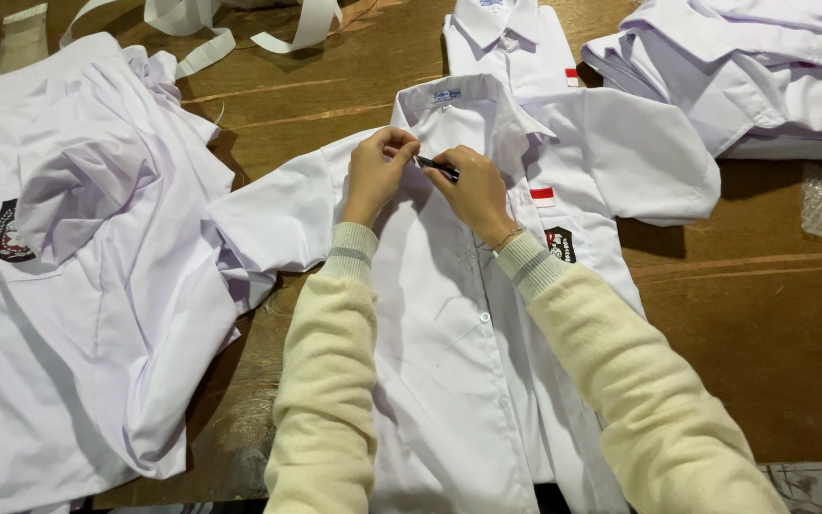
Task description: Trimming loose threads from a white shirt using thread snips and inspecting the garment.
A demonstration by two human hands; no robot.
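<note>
- My left hand [378, 171] pinches the front placket of a white school shirt [468, 381] just below its collar [449, 95].
- My right hand [476, 195] is closed on small dark snips [438, 169], tips pointing left toward my left fingers, almost touching.
- The shirt lies lengthwise toward me on the wooden table [773, 314].
- Other white shirts [78, 286] crowd the left; bare wood lies to the right.

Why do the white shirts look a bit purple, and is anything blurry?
Head view: the light tints the shirt and the pile at the left faintly violet in their folds; the hands and the small dark tool are sharp; dark shadows lie on the brown table; no strong glare.
</note>
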